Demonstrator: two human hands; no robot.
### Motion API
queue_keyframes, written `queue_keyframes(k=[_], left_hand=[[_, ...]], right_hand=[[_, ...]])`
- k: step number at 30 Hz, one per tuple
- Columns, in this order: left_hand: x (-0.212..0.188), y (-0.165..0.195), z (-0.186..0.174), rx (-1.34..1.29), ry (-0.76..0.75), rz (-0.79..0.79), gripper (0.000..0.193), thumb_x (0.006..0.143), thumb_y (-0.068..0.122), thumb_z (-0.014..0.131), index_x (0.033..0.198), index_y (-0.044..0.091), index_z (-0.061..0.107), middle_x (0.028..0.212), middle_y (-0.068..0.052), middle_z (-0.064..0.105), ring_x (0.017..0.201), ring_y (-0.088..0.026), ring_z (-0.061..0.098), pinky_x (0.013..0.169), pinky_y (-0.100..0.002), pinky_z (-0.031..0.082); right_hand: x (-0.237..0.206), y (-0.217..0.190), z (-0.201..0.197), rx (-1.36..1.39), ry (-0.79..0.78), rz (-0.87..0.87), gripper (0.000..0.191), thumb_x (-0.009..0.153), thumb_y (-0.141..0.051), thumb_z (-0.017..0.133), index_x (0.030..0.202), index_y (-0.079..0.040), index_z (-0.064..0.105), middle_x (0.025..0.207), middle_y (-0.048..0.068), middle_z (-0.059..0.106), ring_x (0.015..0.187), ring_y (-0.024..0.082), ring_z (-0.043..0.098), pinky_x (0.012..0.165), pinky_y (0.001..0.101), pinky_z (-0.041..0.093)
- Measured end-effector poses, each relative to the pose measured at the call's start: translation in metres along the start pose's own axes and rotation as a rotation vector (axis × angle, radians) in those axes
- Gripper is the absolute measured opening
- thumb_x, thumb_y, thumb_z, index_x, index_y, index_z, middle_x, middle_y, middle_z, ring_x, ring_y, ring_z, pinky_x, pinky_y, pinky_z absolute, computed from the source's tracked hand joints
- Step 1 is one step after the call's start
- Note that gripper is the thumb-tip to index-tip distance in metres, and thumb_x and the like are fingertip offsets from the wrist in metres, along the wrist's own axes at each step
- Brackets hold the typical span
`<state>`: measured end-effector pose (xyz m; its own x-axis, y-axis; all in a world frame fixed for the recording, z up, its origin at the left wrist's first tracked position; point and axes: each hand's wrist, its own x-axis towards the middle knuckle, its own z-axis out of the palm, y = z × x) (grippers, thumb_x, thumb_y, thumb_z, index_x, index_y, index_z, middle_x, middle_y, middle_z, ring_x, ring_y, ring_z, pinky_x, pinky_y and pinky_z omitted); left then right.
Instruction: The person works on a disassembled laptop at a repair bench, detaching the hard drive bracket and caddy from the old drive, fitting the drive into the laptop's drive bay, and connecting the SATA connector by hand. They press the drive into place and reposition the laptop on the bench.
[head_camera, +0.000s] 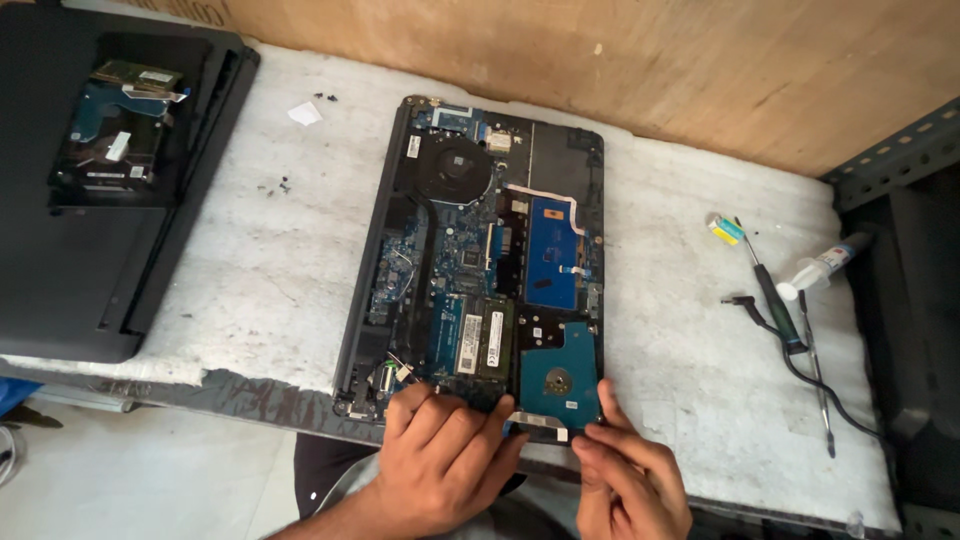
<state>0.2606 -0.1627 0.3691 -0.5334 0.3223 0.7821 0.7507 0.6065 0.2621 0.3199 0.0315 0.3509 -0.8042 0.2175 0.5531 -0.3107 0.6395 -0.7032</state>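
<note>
Head view shows us both hands, left hand (440, 462) and right hand (628, 478), pinching fingertips on the hard drive (560, 378) at the laptop's (480, 250) near corner on the worktop (260, 250), seemingly working it loose, needing a level pull.

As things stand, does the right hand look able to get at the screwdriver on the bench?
Probably yes. The right hand rests at the hard drive corner, and the screwdriver lies off to its right on bare bench, with only a cable and a syringe beside it.
</note>
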Motion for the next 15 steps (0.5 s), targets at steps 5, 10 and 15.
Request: queue_keyframes(k=[5,10,15], left_hand=[[-0.0001,0.0002,-0.0012,-0.016,0.004,0.001,0.038,0.083,0.021,0.085,0.115,0.002,0.072,0.085,0.001,0.059,0.079,-0.019,0.057,0.083,-0.041,0.044],[0.0004,0.0023,-0.0003,-0.035,0.016,-0.012,0.038,0.083,0.019,0.085,0.114,0.002,0.072,0.085,0.000,0.059,0.079,-0.020,0.058,0.083,-0.042,0.044],[-0.0016,0.0018,0.0004,-0.028,0.030,-0.002,0.038,0.084,0.019,0.086,0.115,0.002,0.071,0.087,-0.001,0.060,0.079,-0.020,0.058,0.081,-0.042,0.043]], right_hand=[[-0.0039,0.0045,-0.0020,-0.024,-0.012,0.023,0.003,0.091,-0.003,0.071,0.090,-0.004,0.074,0.094,0.014,0.066,0.118,0.040,0.071,0.100,0.0449,0.057],[-0.0032,0.0074,-0.0043,0.014,-0.005,0.006,0.003,0.092,-0.005,0.071,0.094,-0.005,0.073,0.093,0.014,0.065,0.118,0.040,0.072,0.100,0.0441,0.058],[-0.0040,0.0057,-0.0053,-0.006,-0.007,0.026,0.005,0.091,-0.003,0.071,0.095,-0.004,0.074,0.093,0.015,0.064,0.118,0.041,0.071,0.097,0.0423,0.059]])
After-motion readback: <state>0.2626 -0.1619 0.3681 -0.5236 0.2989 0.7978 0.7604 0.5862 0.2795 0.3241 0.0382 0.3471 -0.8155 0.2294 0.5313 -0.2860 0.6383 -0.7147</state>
